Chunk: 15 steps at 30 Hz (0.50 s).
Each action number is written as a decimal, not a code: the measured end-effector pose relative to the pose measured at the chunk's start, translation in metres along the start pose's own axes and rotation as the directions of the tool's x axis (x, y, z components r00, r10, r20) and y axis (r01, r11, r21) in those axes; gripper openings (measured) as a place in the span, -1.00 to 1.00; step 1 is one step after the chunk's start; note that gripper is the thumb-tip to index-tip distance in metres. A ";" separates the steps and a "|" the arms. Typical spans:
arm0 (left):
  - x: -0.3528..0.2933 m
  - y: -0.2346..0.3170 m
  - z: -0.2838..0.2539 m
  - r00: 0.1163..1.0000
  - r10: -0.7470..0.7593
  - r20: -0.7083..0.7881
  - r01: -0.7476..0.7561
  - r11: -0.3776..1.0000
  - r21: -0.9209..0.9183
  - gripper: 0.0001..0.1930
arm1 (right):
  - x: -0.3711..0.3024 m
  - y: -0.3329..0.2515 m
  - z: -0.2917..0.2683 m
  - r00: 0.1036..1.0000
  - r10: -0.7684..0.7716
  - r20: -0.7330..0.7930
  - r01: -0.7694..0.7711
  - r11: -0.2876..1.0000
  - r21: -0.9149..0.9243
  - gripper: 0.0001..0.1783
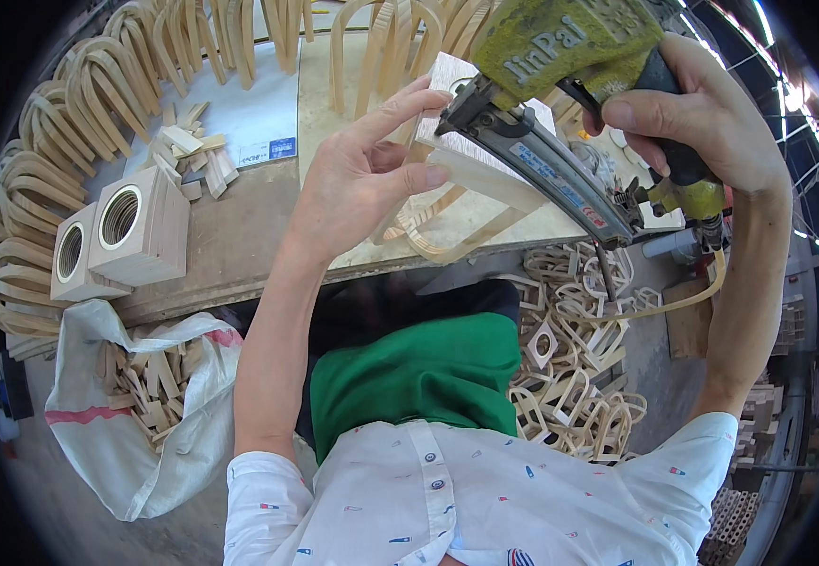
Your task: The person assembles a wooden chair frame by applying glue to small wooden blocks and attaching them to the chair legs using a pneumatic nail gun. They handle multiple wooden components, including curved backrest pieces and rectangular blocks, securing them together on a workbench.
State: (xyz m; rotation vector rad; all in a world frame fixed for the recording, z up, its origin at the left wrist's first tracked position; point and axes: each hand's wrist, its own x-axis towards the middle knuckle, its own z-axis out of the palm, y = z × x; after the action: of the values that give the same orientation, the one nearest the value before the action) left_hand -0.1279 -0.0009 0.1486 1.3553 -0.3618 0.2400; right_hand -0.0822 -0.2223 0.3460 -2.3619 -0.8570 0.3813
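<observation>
My right hand [711, 118] is wrapped around the black grip of a yellow-green air nail gun [560, 47]. The gun's nose rests at the near left edge of a pale wooden block [499, 174], or just above it; I cannot tell which. Thumb and fingers of my left hand [358, 165] grip the left end of that block. Much of its top is hidden behind the gun's magazine. Below the block, a bent wooden loop [447, 250] shows over the table edge.
Wooden blocks with round holes [150, 226] stand on the table [240, 212] at left, near small wood offcuts [192, 151]. Bent wooden loops [103, 94] line the far side. A white sack [98, 415] holds scraps. Loose wooden frames [575, 377] lie right, beneath an air hose [683, 307].
</observation>
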 end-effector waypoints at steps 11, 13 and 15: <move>0.000 -0.008 -0.008 0.999 0.040 -0.015 -0.039 0.998 0.045 -0.40 | -0.032 0.043 -0.020 0.951 0.041 -0.306 0.027 0.976 0.214 -0.67; 0.002 -0.011 -0.008 0.998 0.055 -0.035 -0.053 0.997 0.059 -0.39 | -0.035 0.063 -0.021 0.922 0.169 -0.347 -0.090 0.968 0.232 -0.70; 0.005 -0.013 -0.007 0.997 0.059 -0.058 -0.055 0.996 0.068 -0.38 | -0.036 0.098 -0.018 0.912 0.241 -0.331 -0.164 0.956 0.244 -0.72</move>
State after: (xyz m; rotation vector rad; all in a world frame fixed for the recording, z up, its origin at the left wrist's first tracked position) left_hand -0.1172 0.0030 0.1377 1.4011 -0.3446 0.3418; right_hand -0.0538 -0.3145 0.3026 -2.2293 -0.3794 0.1072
